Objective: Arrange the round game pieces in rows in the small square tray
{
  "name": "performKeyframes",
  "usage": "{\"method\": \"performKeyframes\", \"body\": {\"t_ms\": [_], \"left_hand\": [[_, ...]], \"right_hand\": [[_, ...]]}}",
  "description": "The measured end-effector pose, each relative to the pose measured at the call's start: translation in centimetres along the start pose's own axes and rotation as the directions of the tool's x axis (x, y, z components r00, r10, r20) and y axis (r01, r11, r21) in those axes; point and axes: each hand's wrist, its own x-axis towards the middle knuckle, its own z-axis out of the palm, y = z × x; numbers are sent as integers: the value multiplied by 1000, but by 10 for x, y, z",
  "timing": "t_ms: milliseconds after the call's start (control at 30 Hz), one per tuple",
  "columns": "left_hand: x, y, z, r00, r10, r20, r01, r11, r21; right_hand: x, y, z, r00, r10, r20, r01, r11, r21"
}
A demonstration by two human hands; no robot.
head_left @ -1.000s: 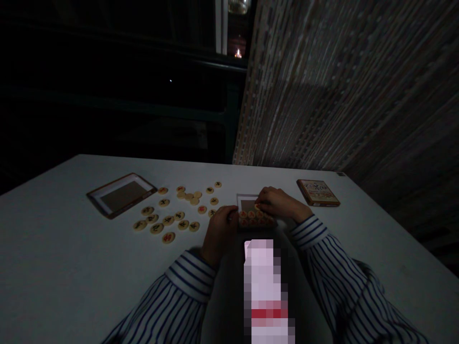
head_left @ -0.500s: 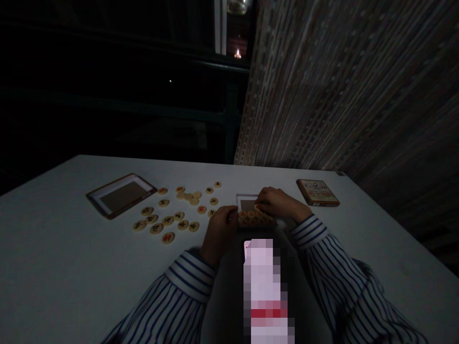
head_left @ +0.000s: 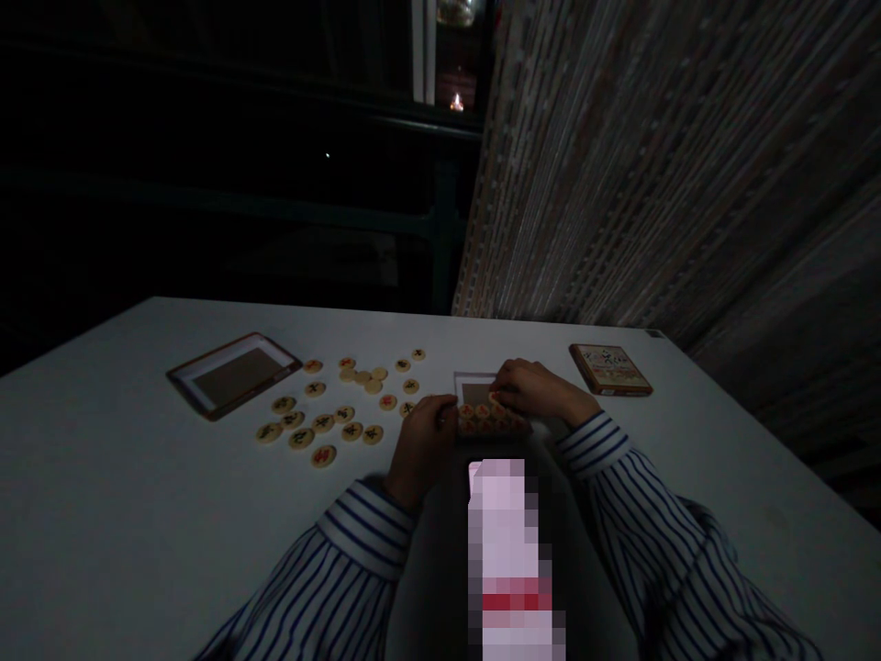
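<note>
Box holds red-marked discs; right fingers pinch disc; left fingers: grip unclear.

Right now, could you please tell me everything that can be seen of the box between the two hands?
The box is shallow and open at the top, with pale inner walls and a brownish floor; the dim light hides its material. Discs with red marks lie in rows along its near side. The left hand is at its left edge; the right hand hides its far right corner, fingertips at a disc.
</note>
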Motion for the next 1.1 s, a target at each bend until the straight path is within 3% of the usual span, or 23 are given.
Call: {"method": "performKeyframes", "body": {"t_ms": [1100], "left_hand": [[0,2,-1,1000,-6,16,6,1000,10]], "right_hand": [[-3,9,-2,999,28,-20,-28,1000,-7]]}}
